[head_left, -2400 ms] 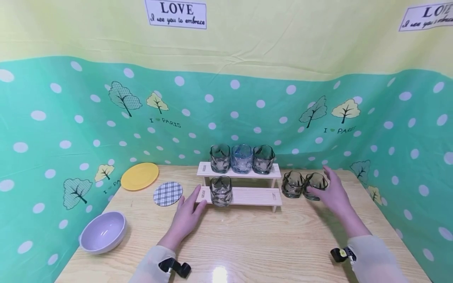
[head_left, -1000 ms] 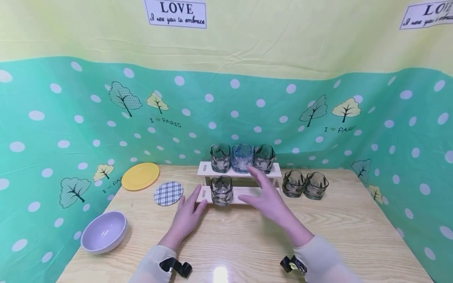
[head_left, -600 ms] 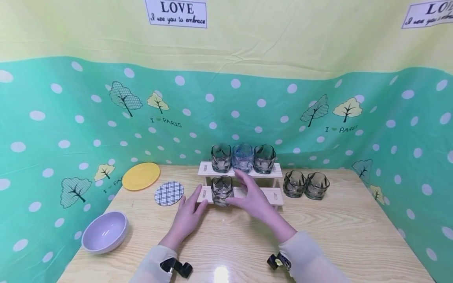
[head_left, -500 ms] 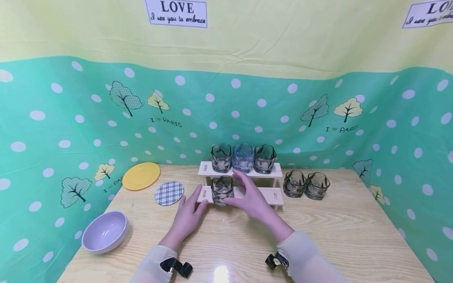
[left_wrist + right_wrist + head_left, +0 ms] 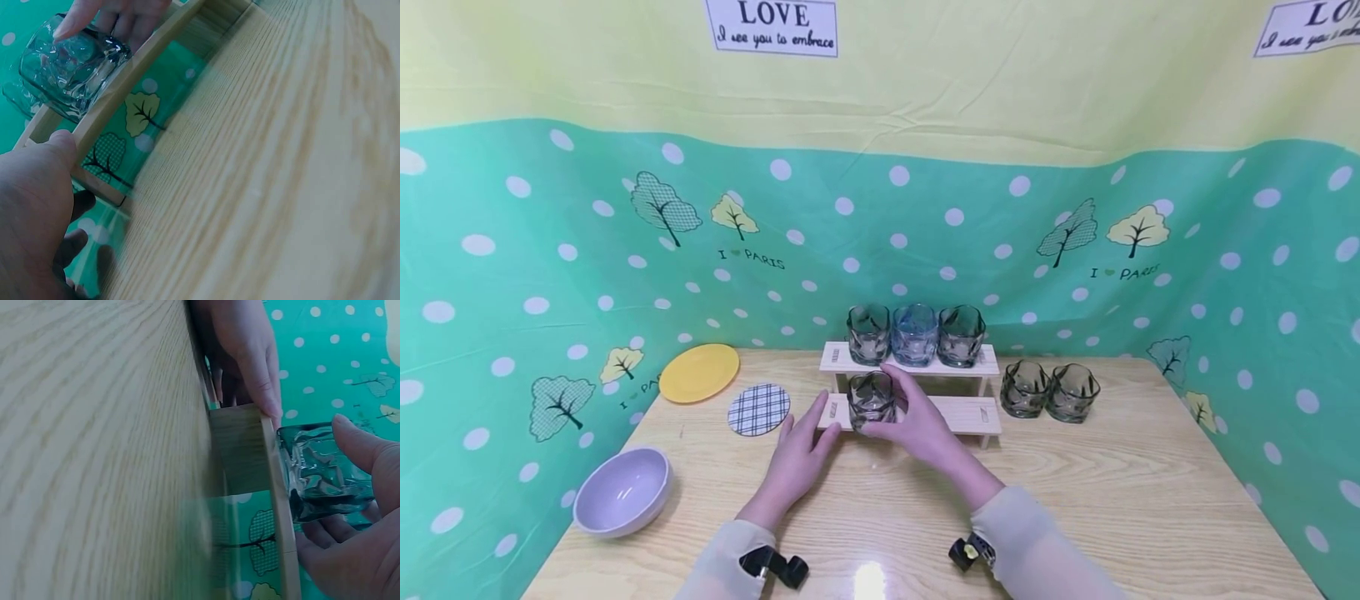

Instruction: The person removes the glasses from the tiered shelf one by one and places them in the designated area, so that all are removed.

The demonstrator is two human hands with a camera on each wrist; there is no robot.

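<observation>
A two-tier wooden rack (image 5: 936,413) stands at the middle back of the table. On its lower tier, near the left end, sits a smoky grey faceted glass (image 5: 868,398). My right hand (image 5: 927,427) holds this glass, thumb across its front and fingers behind, partly hidden by it. In the right wrist view the thumb (image 5: 357,439) lies on the glass wall (image 5: 319,465). My left hand (image 5: 795,461) rests at the rack's left end, its thumb touching the lower tier's edge in the left wrist view. A blue glass (image 5: 913,335) stands between two grey glasses on the upper tier.
Two more smoky glasses (image 5: 1072,393) stand side by side right of the rack. To the left are a checked round coaster (image 5: 758,410), a yellow plate (image 5: 699,373) and a lilac bowl (image 5: 623,492). A patterned green cloth (image 5: 805,217) hangs behind the table.
My right hand has moved left from the pair of glasses on the table to the lower-tier glass and closed round it. The left hand stays at the rack's end.
</observation>
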